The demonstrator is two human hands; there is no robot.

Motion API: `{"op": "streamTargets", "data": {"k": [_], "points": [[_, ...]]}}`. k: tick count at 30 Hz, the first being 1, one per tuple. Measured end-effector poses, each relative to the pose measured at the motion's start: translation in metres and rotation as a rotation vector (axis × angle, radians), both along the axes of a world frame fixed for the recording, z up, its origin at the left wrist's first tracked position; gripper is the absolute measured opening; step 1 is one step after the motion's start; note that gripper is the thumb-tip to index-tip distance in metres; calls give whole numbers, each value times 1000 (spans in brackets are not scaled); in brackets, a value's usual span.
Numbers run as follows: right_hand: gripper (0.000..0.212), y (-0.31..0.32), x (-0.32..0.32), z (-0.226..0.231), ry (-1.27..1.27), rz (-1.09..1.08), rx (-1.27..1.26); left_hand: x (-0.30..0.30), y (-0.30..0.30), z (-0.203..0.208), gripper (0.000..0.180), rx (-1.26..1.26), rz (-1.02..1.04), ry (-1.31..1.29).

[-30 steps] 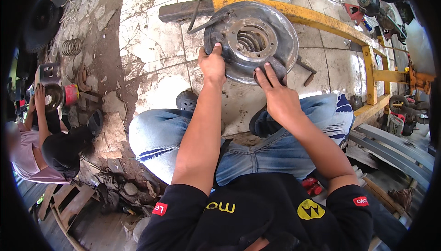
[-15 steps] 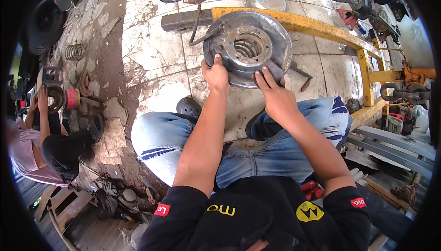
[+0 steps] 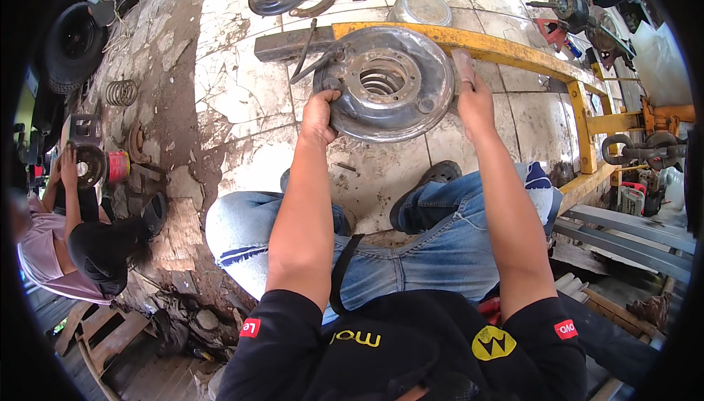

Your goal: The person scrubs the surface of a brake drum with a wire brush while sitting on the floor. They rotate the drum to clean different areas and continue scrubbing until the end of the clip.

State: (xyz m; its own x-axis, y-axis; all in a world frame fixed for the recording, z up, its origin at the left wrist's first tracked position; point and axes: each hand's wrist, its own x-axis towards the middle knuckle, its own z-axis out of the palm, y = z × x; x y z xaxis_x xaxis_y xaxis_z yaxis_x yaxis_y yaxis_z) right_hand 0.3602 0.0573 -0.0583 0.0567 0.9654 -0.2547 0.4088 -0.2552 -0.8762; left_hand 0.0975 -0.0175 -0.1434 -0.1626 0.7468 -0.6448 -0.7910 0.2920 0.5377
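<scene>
A yellow metal frame (image 3: 513, 58) ran across the tiled floor (image 3: 253, 93) beyond a round, dark metal plate (image 3: 434, 71), which lay in front of the person, above the tiles. Through its central hole showed a coil spring (image 3: 381, 81). The left hand (image 3: 320, 117) gripped the plate's left rim, thumb on top; the right hand (image 3: 477, 108), just beside the right rim, was curled around a flat, brownish pad (image 3: 462, 65).

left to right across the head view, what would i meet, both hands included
Black tire, coil spring, left hand, round metal plate, right hand, yellow upright post, dark chain links.
</scene>
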Motion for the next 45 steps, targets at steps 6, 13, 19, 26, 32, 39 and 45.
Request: {"op": "streamTargets", "data": {"k": [6,13,19,26,32,39,45], "points": [[43,8,-25,-54,146,-246,89,11,-6,-14,36,131,130,-34],[42,1,-77,-47,75,-139,177,-10,-32,16,38,266,299,222],[39,5,-119,-20,25,140,243,-25,-67,-29,40,202,359,2],[38,14,-74,-43,191,-23,209,-4,-48,-28,33,211,244,-66],[37,-1,-38,-30,524,-258,-79,8,-31,-3,23,144,96,-174],[36,-21,-18,-42,617,-358,-144,3,-21,-7,23,108,-75,-131],[45,-15,-11,-51,879,-337,-247,9,-10,-2,30,109,-88,-210]]}}
